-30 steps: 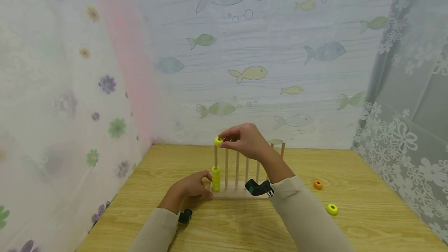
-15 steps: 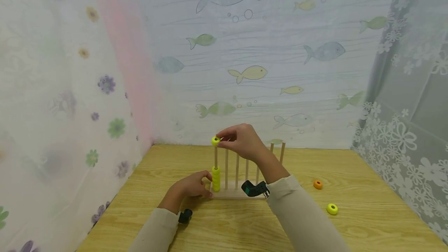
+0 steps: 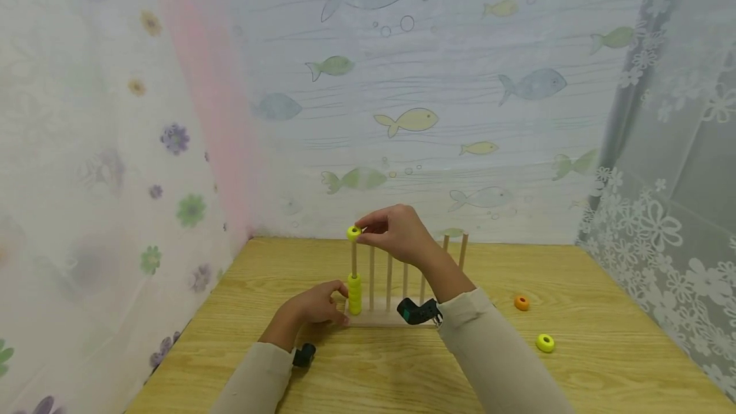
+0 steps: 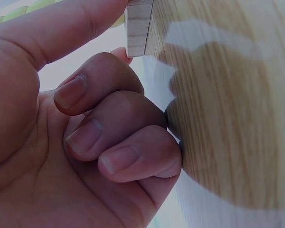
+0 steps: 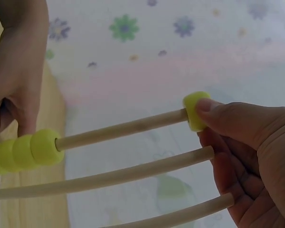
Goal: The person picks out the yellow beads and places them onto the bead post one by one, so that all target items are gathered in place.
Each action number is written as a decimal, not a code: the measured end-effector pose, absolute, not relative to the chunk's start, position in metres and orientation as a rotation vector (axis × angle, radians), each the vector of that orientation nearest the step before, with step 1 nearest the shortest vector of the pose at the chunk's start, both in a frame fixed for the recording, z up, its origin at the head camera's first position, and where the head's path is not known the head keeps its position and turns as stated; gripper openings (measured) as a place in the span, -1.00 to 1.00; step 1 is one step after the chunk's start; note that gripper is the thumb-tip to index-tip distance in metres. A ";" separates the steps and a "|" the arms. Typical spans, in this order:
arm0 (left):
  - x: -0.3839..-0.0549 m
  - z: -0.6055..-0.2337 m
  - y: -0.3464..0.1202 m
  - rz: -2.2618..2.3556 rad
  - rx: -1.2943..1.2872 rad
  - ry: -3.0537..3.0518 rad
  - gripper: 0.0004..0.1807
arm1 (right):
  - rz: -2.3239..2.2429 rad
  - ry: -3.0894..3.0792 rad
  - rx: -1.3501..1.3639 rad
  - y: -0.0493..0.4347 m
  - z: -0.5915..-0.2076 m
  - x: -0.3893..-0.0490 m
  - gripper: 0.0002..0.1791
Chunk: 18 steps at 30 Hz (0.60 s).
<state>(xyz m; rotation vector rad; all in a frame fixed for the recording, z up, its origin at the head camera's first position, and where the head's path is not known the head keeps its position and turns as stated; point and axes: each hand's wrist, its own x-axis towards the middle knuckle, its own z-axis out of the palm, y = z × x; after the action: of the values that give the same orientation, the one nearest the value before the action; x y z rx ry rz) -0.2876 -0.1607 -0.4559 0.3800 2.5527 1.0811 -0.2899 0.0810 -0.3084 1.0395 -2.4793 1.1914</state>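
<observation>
My right hand pinches a yellow bead between thumb and fingers, right at the tip of the leftmost peg of a wooden peg rack. Lower on that same peg sits a stack of several yellow beads. At the rack's left end, my left hand grips the base with thumb and index finger. In the left wrist view the other fingers curl in beside the base's end. Other upright pegs stand bare, partly hidden behind the right hand and forearm.
An orange bead and another yellow bead lie on the wood-patterned table to the right of the rack. Patterned curtains hang behind and at both sides. A dark camera is strapped to the right wrist.
The right hand has shifted slightly left, bringing the pinched bead over to the leftmost peg's tip; it has hardly moved in the last half second. The left hand stays at the base.
</observation>
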 end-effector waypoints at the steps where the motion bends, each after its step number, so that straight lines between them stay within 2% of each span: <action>1: -0.288 -0.456 -0.161 1.081 0.381 2.553 -0.45 | 1.191 -2.482 1.037 0.081 -0.308 -0.290 -0.76; 18: -0.287 -0.453 -0.160 1.080 0.374 2.546 -0.46 | 1.150 -2.482 1.037 0.082 -0.309 -0.289 -0.78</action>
<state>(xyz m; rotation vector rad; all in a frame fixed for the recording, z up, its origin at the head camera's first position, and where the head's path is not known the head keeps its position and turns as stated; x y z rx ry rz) -0.2873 -0.1604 -0.4531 0.3737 2.5455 1.0796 -0.2895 0.0818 -0.3095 1.0369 -2.4821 1.1501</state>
